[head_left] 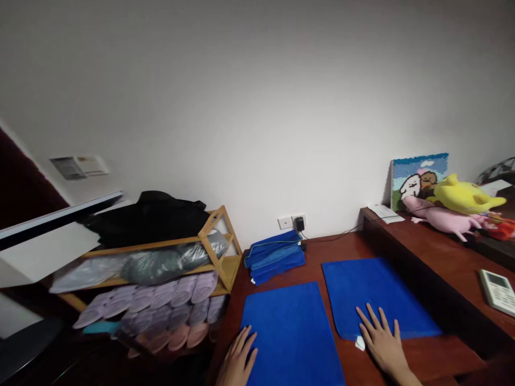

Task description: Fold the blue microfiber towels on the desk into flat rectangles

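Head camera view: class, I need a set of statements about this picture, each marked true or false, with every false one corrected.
1. The right hand is clenched in a fist. False: the right hand has its fingers spread over the near edge of the right blue cloth.
2. The left hand is at the left edge of the left blue cloth. True.
3. These two cloths overlap. False: a strip of brown table shows between them.
4. A black bag lies on top of the wooden rack. True.
5. The yellow plush toy is on the rack. False: the yellow plush toy is at the right, by the pink plush toy.
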Demonstrator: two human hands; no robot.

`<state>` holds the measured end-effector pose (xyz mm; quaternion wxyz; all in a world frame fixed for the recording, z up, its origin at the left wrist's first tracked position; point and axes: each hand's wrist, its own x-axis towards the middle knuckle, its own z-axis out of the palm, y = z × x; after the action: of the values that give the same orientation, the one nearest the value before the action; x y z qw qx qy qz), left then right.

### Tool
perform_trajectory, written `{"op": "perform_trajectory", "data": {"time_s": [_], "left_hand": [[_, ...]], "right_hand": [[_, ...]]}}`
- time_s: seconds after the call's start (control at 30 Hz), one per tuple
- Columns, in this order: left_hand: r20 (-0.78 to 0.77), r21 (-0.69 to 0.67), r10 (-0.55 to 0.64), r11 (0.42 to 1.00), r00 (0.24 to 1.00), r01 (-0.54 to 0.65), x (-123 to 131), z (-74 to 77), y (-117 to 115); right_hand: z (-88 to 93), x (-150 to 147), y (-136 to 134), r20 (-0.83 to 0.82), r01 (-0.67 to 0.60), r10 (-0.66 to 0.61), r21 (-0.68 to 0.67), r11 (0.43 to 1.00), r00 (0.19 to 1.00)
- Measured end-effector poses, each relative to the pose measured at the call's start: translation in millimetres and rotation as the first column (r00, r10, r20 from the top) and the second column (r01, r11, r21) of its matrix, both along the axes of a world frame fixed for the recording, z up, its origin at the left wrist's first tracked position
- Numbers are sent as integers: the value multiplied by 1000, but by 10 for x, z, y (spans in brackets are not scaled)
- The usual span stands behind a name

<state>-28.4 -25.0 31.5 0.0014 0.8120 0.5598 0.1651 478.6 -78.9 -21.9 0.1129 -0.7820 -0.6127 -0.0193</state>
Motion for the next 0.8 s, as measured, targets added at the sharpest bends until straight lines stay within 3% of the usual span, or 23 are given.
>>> {"op": "perform_trajectory", "data": {"time_s": [0.13, 0.23, 0.4, 0.5, 0.57, 0.67, 0.73, 0.8], "left_hand": [[13, 54, -48, 997, 999, 48, -76, 19, -629], [45, 62, -16, 998, 999, 14, -111, 18, -939], [77, -16, -24, 1000, 997, 25, -132, -32, -1171], [102, -26, 8, 1000, 995, -6, -145, -77, -1199], [124, -44, 40, 998, 991, -35, -159, -91, -1204], [153, -88, 66, 995, 986, -53, -196, -81, -1212], [170, -79, 52, 996, 984, -39, -228, -65, -1217], [170, -17, 21, 1000, 985, -19, -258, -49, -1227]], "right_hand": [[-41, -119, -482, 18, -18, 17, 80, 997, 1000], [-56, -125, -729, 21, -55, 53, 109, 993, 998], [35, -81, -875, -38, -65, 68, 93, 994, 997], [177, -248, -878, -76, -117, 127, 129, 985, 989], [265, -476, -882, -63, -289, 306, 197, 937, 950], [309, -874, -896, 48, -602, 615, 273, 750, 787], [274, -1076, -902, 136, -679, 676, 312, 665, 725], [217, -1183, -906, 183, -663, 647, 355, 659, 740]]}}
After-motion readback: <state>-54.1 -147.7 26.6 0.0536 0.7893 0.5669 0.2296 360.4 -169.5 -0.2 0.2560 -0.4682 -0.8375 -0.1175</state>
